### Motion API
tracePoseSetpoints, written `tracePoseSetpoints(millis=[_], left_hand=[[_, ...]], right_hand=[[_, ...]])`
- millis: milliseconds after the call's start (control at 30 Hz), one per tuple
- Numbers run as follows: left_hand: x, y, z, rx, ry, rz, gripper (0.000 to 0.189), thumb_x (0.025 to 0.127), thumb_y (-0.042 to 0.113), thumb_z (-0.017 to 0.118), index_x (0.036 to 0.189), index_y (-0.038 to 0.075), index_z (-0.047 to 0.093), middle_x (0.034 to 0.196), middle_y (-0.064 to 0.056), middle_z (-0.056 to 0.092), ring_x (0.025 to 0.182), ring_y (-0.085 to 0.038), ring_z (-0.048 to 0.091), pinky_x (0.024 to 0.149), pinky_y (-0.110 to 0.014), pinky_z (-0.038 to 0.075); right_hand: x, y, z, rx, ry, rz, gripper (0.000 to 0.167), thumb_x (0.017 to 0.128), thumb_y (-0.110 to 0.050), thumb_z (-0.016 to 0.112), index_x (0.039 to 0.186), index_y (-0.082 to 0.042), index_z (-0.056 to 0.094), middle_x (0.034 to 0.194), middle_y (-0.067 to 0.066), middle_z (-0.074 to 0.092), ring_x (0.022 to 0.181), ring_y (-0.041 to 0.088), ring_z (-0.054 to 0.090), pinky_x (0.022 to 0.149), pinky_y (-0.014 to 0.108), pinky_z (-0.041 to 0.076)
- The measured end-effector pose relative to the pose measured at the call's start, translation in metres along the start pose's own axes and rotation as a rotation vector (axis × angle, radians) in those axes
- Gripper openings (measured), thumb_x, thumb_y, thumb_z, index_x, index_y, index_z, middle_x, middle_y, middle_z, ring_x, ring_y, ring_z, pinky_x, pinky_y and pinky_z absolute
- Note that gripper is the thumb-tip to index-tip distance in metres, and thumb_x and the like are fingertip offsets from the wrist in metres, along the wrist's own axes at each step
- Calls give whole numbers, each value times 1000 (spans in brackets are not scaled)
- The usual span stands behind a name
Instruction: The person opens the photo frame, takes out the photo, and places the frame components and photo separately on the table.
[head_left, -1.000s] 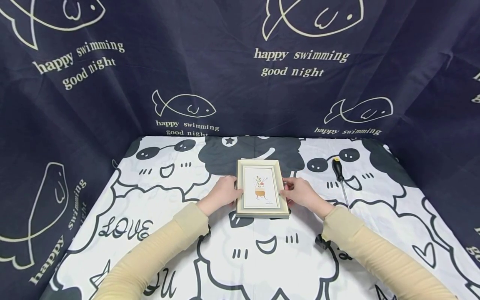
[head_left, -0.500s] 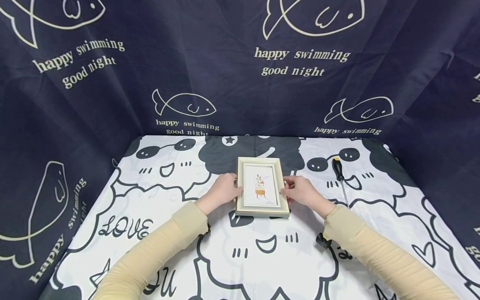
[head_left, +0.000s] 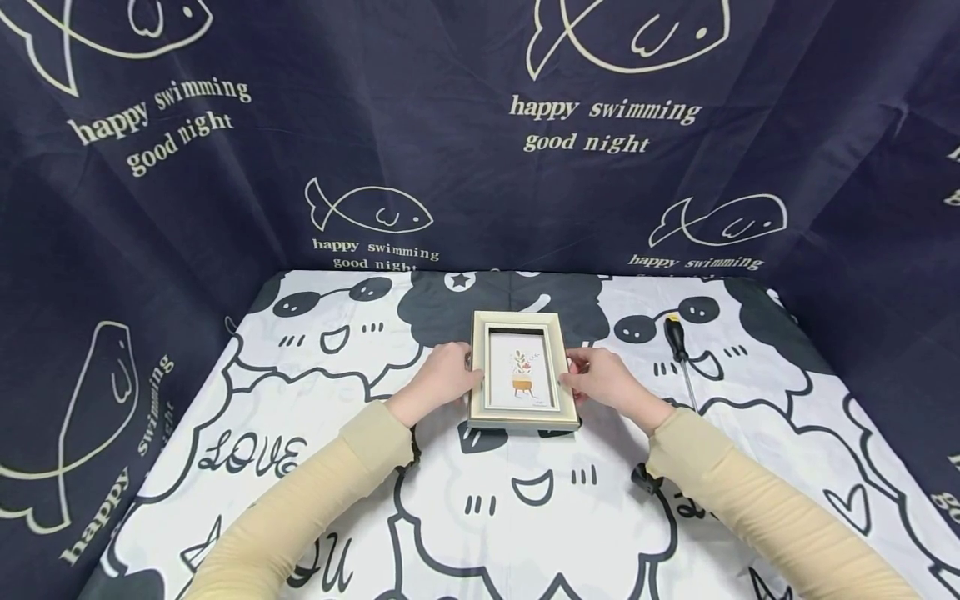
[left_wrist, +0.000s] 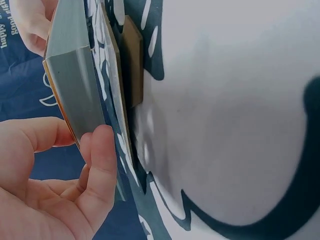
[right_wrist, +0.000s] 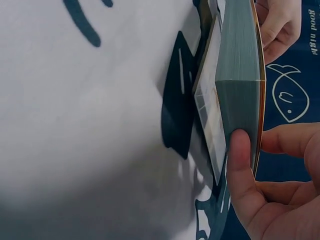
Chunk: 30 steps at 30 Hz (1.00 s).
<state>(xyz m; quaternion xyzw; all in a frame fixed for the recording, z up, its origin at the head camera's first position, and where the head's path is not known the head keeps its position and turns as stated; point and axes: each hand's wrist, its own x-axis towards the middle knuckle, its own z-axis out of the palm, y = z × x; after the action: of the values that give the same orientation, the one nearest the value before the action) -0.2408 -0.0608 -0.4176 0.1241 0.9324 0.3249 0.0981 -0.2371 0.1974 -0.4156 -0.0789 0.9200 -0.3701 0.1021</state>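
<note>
A cream picture frame (head_left: 480, 400) is held level between both hands at the middle of the table. The left hand (head_left: 442, 375) pinches its left side, and the right hand (head_left: 603, 382) pinches its right side. Through the opening shows a white print (head_left: 528, 387) of a plant in an orange pot, set below the frame's inner edge. In the left wrist view, a thin panel (left_wrist: 117, 75) lies under the frame with a gap between, and a brown board piece (left_wrist: 132, 60) is beneath it. The right wrist view shows the panel's corner (right_wrist: 207, 107) under the frame.
A black-handled screwdriver (head_left: 676, 340) lies right of the frame, its shaft reaching toward the right sleeve. The table is covered by a white cloth (head_left: 540, 533) with black cartoon drawings. Dark blue curtains (head_left: 465, 125) stand behind and at both sides.
Both hands have raised the frame slightly, and it appears a little further up in the head view. The dark inner edge above the print has widened. The screwdriver has not moved.
</note>
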Motion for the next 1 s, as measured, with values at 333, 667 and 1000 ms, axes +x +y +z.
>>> tracePoseSetpoints(millis=[333,667,1000], left_hand=[[-3,-4,-12,-31,33,-9,43,87,13,60,124,-8,54,62,-3,60,43,-16,61,39,-22,46],[-6,-15,-29,1,82,6,47,86,14,59,127,-9,51,62,-3,57,43,-9,53,39,-21,42],[-8,-34,-44,50,155,24,47,84,16,58,124,-7,53,62,-1,54,46,-9,45,42,-23,37]], right_hand=[[4,-14,0,64,5,-1,49,82,-7,66,124,14,52,77,8,57,53,13,64,53,28,55],[14,-29,7,6,50,-81,46,81,-9,67,121,11,57,74,6,61,50,9,62,51,21,50],[28,-51,15,-64,84,-83,48,81,-16,69,123,6,58,77,3,62,63,9,63,61,24,48]])
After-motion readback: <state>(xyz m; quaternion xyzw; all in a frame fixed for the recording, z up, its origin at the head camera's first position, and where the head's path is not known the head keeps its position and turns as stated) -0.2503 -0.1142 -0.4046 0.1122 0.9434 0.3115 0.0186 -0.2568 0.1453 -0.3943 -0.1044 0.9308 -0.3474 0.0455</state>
